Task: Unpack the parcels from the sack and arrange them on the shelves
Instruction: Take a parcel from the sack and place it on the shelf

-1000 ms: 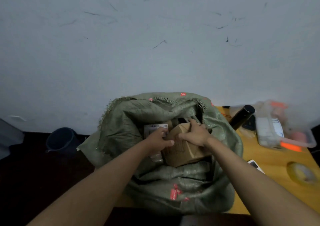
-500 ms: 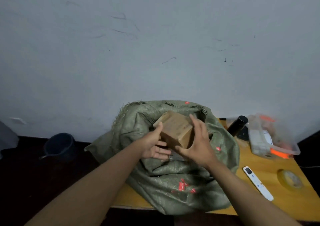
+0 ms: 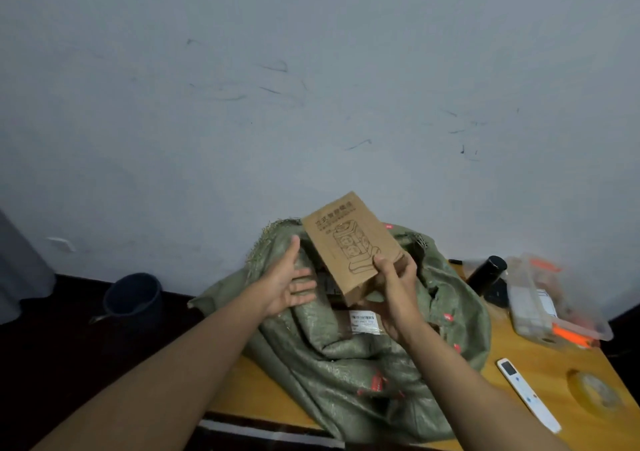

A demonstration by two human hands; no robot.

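Box (image 3: pixel 349 246) long axis tilted up-left (printed face up); right hand (image 3: pixel 398 288) grips it, left hand (image 3: pixel 287 284) splayed, empty.

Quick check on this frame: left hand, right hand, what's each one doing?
Left hand: open, fingers spread, palm toward the cardboard box, holding nothing.
Right hand: grips the box's lower end, lifted above the green sack.

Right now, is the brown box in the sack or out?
Out. The right hand holds the box up above the sack, whose mouth gapes below it; the left hand is open beside it.
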